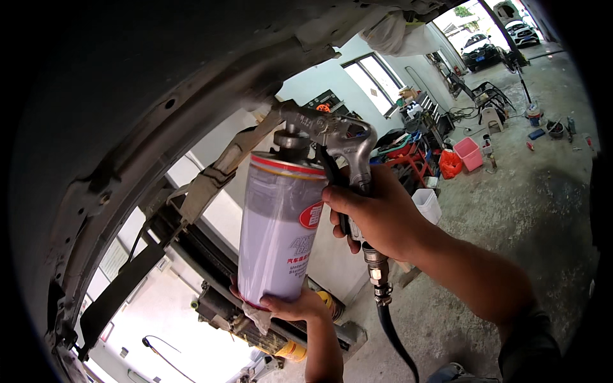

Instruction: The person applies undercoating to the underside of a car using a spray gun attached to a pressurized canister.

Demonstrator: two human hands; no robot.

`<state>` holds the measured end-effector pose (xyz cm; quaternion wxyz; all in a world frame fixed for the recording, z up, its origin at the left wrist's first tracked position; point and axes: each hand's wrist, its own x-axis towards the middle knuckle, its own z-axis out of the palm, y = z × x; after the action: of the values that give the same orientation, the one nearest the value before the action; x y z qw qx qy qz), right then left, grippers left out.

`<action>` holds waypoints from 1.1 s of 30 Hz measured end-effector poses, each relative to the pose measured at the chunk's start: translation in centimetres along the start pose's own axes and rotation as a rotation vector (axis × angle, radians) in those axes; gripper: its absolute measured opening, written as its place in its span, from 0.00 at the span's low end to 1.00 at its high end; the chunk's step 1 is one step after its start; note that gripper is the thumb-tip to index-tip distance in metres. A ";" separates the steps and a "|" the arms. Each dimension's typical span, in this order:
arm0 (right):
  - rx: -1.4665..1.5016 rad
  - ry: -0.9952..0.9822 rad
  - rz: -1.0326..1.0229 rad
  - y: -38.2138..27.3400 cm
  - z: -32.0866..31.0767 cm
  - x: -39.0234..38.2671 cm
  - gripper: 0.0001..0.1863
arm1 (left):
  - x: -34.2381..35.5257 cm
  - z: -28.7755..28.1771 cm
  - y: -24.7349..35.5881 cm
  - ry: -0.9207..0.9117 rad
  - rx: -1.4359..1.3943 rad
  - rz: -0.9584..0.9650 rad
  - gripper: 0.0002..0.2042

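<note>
A metal spray gun [338, 131] is screwed onto the top of a white and grey can [268, 217] with a red rim. Its grip sits in my right hand [383, 210], closed with the fingers wrapped round the handle by the black trigger. My left hand [290, 306] is closed round the can's base from below, with a bit of whitish cloth or paper [257, 317] beside it. From the gun's handle a black air hose [393, 335] hangs by a metal coupling [377, 274]. The can stands nearly upright, tilted slightly, and the gun's nozzle end is hard to make out.
Dark vehicle bodywork [128, 153] arches overhead and down the left side, close to the can. Behind stands a lift post [230, 306]. A pink basket [468, 153], a red bag [450, 164], a white bin [426, 204] and a chair [488, 96] stand farther off on the concrete floor.
</note>
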<state>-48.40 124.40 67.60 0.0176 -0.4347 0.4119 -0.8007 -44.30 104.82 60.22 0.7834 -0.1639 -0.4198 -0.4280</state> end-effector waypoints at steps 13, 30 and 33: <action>-0.309 -0.323 0.080 -6.3 -5.6 9.5 0.12 | -4.2 9.3 -7.0 0.235 -0.199 0.043 0.36; -0.315 -0.264 0.053 -11.5 -14.5 15.1 0.08 | -10.9 21.3 -7.4 0.329 -0.190 -0.020 0.40; -0.376 -0.212 0.035 -12.4 -16.9 14.5 0.08 | -13.0 23.1 -8.0 0.289 -0.192 -0.106 0.40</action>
<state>-65.36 137.87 81.03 -0.0065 -0.5050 0.5574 -0.6590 -66.35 121.35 62.69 0.7927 -0.1522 -0.2681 -0.5259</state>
